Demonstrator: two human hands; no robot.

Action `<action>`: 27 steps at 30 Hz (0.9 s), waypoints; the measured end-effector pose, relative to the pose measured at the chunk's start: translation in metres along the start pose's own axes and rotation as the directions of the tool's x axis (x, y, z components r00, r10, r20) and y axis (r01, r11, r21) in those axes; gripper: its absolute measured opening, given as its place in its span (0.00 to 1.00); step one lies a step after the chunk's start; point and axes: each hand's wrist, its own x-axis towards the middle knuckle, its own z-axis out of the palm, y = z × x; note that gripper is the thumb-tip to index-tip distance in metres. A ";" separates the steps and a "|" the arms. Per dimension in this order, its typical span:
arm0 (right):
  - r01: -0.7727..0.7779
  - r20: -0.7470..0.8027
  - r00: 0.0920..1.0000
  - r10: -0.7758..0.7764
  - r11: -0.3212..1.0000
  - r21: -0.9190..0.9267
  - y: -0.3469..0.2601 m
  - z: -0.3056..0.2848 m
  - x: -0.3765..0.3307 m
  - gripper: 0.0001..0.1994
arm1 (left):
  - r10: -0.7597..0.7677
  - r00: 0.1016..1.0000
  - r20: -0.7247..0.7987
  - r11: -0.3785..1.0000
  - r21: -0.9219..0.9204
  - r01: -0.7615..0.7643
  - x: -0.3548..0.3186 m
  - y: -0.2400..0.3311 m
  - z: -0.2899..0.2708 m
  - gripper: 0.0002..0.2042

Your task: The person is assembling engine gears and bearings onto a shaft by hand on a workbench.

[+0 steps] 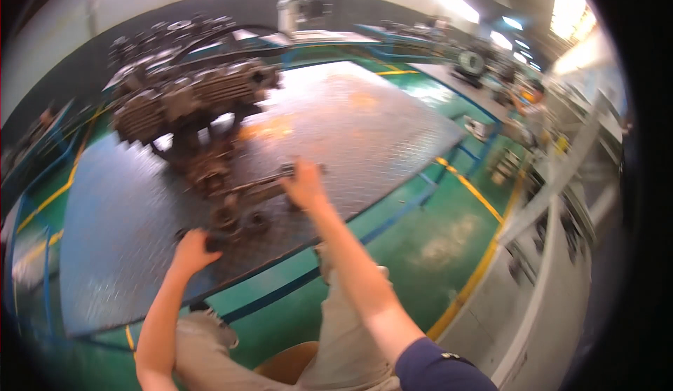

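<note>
A rusty, greasy machine assembly lies on a checkered steel plate platform. My right hand grips a dark metal bar that sticks out of the assembly's right side. My left hand is closed on a dark part at the assembly's near left end. Behind it stands a larger finned engine block. The picture is motion-blurred, so small details are unclear.
The platform edge runs diagonally in front of my knees. A green floor with yellow and blue lines lies to the right. More machine parts are piled at the back. Workbenches and racks line the right side.
</note>
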 end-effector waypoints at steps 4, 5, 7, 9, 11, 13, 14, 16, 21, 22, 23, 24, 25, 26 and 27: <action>-0.216 -0.075 0.971 0.225 0.969 0.120 0.022 -0.052 0.007 0.24 | 0.018 0.998 0.067 0.999 -0.047 -0.015 0.017 0.022 0.009 0.23; -0.315 -0.080 0.938 0.337 0.926 0.208 0.030 -0.056 0.010 0.25 | -0.005 0.998 0.060 0.999 -0.047 0.008 0.016 0.023 0.008 0.23; -0.402 -0.051 0.898 0.436 0.864 0.303 0.024 -0.046 0.016 0.26 | -0.009 0.997 0.073 1.000 -0.005 0.009 0.009 0.015 0.004 0.24; -0.529 -0.078 0.817 0.572 0.796 0.293 0.022 -0.045 0.014 0.28 | -0.019 0.996 0.083 1.000 0.000 0.019 0.003 0.009 0.003 0.25; -0.530 -0.047 0.831 0.555 0.814 0.236 0.024 -0.045 0.013 0.29 | -0.019 0.998 0.058 1.000 0.010 0.018 0.002 0.005 0.008 0.24; -0.517 0.111 0.855 0.507 0.850 0.104 0.018 -0.048 0.010 0.31 | -0.019 0.998 0.066 1.000 0.018 0.017 0.003 0.009 0.009 0.24; -0.467 0.145 0.881 0.451 0.879 0.097 0.023 -0.046 0.008 0.31 | -0.017 0.997 0.071 0.999 0.029 0.015 0.003 0.013 0.008 0.24; -0.430 0.161 0.897 0.412 0.897 0.103 0.018 -0.040 0.005 0.31 | -0.043 0.993 0.110 0.998 0.045 0.038 0.006 0.018 0.005 0.24; -0.383 0.210 0.908 0.363 0.921 0.064 0.004 -0.036 -0.001 0.29 | -0.077 0.985 0.156 0.997 0.019 0.074 0.005 0.018 0.008 0.24; -0.388 0.216 0.903 0.371 0.921 0.042 0.003 -0.036 0.000 0.29 | -0.085 0.983 0.163 0.996 0.018 0.083 0.005 0.020 0.006 0.24; -0.390 0.213 0.903 0.372 0.920 0.045 0.003 -0.036 0.002 0.29 | -0.084 0.983 0.164 0.996 0.021 0.081 0.006 0.020 0.004 0.24; -0.382 0.223 0.905 0.362 0.923 0.049 0.005 -0.037 0.003 0.28 | -0.079 0.983 0.166 0.997 0.022 0.076 0.007 0.021 0.003 0.24; -0.373 0.233 0.907 0.352 0.927 0.051 0.006 -0.038 0.003 0.28 | -0.075 0.983 0.167 0.997 0.022 0.072 0.007 0.021 0.002 0.24; -0.374 0.235 0.905 0.354 0.926 0.048 0.007 -0.039 0.001 0.28 | -0.075 0.983 0.170 0.997 0.019 0.073 0.006 0.022 0.003 0.24; -0.356 0.233 0.912 0.337 0.933 0.044 0.007 -0.039 0.000 0.27 | -0.080 0.982 0.171 0.996 0.040 0.074 0.006 0.022 0.003 0.24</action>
